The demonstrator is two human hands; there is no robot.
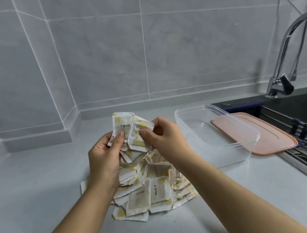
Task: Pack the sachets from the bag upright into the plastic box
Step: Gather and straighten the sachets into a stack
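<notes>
Sachets (151, 191), white with yellow stripes, lie in a loose heap on the pale counter (41, 191), some flat and some leaning on each other. Both hands are raised just above the far side of the heap. The left hand (104, 154) pinches a printed sachet (121, 125) upright, thumb pressed on its front and fingers curled behind; more edges show under the thumb, but how many it holds cannot be told. The right hand (163, 134) pinches a striped sachet (139, 140), which is tilted, with its thumb on the front and the other fingers hidden behind. The 2 held sachets overlap and touch between the hands.

To the right of the heap, near but apart from it, the clear plastic box (229, 155) stands on the counter with its top open. A pink lid (266, 136) lies flat just beyond the box, partly seen through its wall, and reaches to the edge of the dark sink (305, 110). A chrome tap (285, 48) arches over the sink from the back right corner. Grey wall tiles (100, 54) rise behind the counter.
</notes>
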